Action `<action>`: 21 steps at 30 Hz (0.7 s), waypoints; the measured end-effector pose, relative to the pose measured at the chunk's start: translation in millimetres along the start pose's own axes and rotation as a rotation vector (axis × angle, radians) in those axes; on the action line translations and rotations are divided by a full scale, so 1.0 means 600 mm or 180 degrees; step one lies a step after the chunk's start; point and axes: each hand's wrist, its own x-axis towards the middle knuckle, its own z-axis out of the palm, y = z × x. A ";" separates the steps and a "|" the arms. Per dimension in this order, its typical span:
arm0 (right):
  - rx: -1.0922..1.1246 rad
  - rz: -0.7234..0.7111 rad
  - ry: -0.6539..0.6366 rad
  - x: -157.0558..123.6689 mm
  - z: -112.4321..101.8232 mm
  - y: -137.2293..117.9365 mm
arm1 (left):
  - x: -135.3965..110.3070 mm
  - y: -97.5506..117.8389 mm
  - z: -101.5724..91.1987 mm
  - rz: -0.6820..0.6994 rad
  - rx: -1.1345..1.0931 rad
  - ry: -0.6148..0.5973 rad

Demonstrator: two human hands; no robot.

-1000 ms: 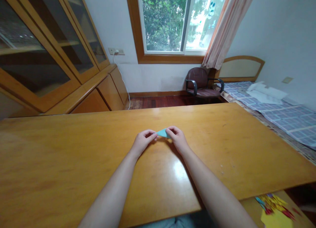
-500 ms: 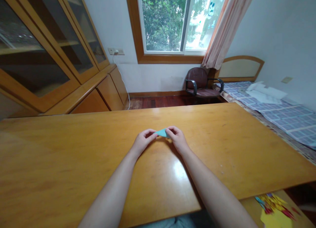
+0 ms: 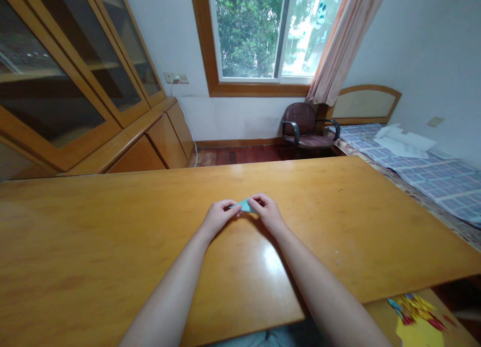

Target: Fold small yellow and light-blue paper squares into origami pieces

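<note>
A small piece of folded teal paper (image 3: pixel 245 205) lies at the middle of the wooden table (image 3: pixel 112 227). My left hand (image 3: pixel 218 218) pinches its left end with curled fingers. My right hand (image 3: pixel 266 213) pinches its right end, fingertips pressed on the paper. The two hands sit close together, and most of the paper is hidden between their fingers.
Coloured paper sheets (image 3: pixel 417 319) lie on a lower surface at the bottom right. A dark armchair (image 3: pixel 304 126) stands beyond the table under the window. A bed (image 3: pixel 421 166) runs along the right wall, wooden glass-door cabinets (image 3: pixel 75 86) along the left.
My hands have drawn slightly closer together over the teal paper, so less of it shows. The view has barely shifted.
</note>
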 end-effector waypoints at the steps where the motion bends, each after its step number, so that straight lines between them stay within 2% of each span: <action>1: -0.0018 -0.0008 0.0003 0.000 0.000 0.001 | 0.000 0.000 0.000 0.0003 -0.0003 0.0011; 14: -0.0147 0.0016 -0.0062 -0.001 0.003 -0.002 | -0.001 0.001 0.003 0.0055 0.0161 0.0019; 21: 0.0007 0.0045 -0.0016 -0.001 0.001 -0.001 | -0.001 -0.003 0.002 0.0004 -0.0040 0.0036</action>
